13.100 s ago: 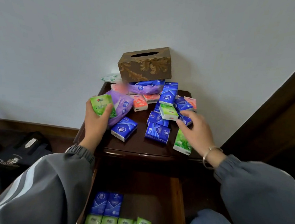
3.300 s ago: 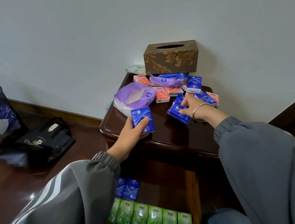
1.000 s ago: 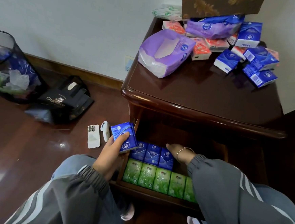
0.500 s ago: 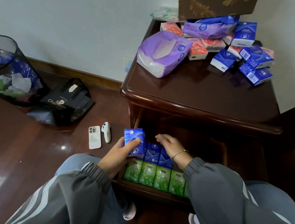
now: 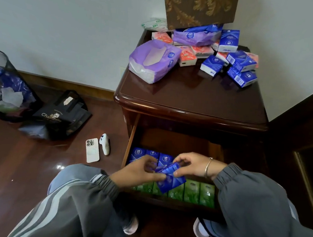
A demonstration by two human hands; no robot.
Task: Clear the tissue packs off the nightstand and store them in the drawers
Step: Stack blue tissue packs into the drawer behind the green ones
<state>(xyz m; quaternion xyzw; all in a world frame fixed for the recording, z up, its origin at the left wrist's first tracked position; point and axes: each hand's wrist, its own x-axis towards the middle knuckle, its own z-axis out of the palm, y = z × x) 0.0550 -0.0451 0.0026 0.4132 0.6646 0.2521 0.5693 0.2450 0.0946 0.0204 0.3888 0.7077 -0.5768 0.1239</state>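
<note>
Over the open drawer [image 5: 129, 144], my left hand [image 5: 138, 173] and my right hand [image 5: 191, 164] both grip one blue tissue pack [image 5: 171, 179], which is blurred and tilted. Inside the drawer stand a back row of blue packs [image 5: 145, 154] and a front row of green packs [image 5: 198, 192]. On the dark wooden nightstand [image 5: 190, 102] lie a large purple tissue pack [image 5: 152, 61], several blue packs [image 5: 242, 69] at the back right, several pink packs [image 5: 187, 54], and a second purple pack [image 5: 196, 35] under a brown patterned tissue box [image 5: 200, 7].
A white phone [image 5: 92, 150] and a white controller [image 5: 105, 146] lie on the wooden floor left of the drawer. Further left are a black shopping bag [image 5: 58, 114] and a mesh bin [image 5: 2, 87] with rubbish. Dark furniture [image 5: 304, 133] stands at the right.
My left hand has carried the blue pack rightward over the drawer's middle. My right hand has left the packs in the drawer and taken hold of the same pack.
</note>
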